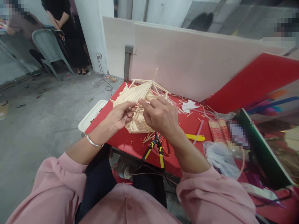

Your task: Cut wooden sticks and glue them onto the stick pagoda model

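Observation:
A small house model built of thin wooden sticks (140,93) stands on a red table (126,141). My left hand (121,115) is curled against the lower left edge of its sloped roof, fingers pinched on the sticks. My right hand (160,115) is closed in a pinch at the roof's front edge, holding a thin stick between thumb and fingers. A silver bracelet (93,142) sits on my left wrist. Both sleeves are pink.
Yellow-handled pliers (157,149) lie near the table's front edge, a yellow tool (195,137) to their right. Stick bundles (218,129), plastic bags (220,157) and crumpled paper (188,105) lie to the right. A white tray (92,115) sits left, white boards behind. People and a chair (50,49) stand far left.

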The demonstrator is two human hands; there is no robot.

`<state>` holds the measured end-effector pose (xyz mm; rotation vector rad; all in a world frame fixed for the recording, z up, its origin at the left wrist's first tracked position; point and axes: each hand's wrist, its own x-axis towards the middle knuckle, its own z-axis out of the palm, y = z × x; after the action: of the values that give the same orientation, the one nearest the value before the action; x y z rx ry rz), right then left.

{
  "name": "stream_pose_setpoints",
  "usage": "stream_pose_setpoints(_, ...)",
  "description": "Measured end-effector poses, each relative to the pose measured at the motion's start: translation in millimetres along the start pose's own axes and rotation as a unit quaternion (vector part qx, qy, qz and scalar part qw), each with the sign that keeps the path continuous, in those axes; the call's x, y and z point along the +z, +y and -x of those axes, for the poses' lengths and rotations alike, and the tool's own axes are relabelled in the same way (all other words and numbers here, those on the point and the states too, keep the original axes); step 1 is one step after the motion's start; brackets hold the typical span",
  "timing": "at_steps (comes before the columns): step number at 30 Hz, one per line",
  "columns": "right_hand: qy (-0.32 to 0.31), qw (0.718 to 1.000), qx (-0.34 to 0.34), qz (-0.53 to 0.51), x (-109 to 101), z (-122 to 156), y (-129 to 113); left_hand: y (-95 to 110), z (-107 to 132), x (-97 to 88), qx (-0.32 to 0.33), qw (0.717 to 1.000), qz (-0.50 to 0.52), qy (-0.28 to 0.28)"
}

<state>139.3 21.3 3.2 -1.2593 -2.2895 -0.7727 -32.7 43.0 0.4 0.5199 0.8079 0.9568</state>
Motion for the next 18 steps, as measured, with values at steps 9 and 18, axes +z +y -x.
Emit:
stream_pose_setpoints(9,0.028,1.0,-0.013,-0.001,1.2,1.7,0.0,-3.7,5.9,-15.7,0.046,0.999,-0.024,-0.006)
stream_pose_setpoints(18,0.01,0.999,0.001,-0.05,-10.6,2.5,0.8,-3.0,19.8,-25.0,-0.014,0.999,-0.012,-0.044)
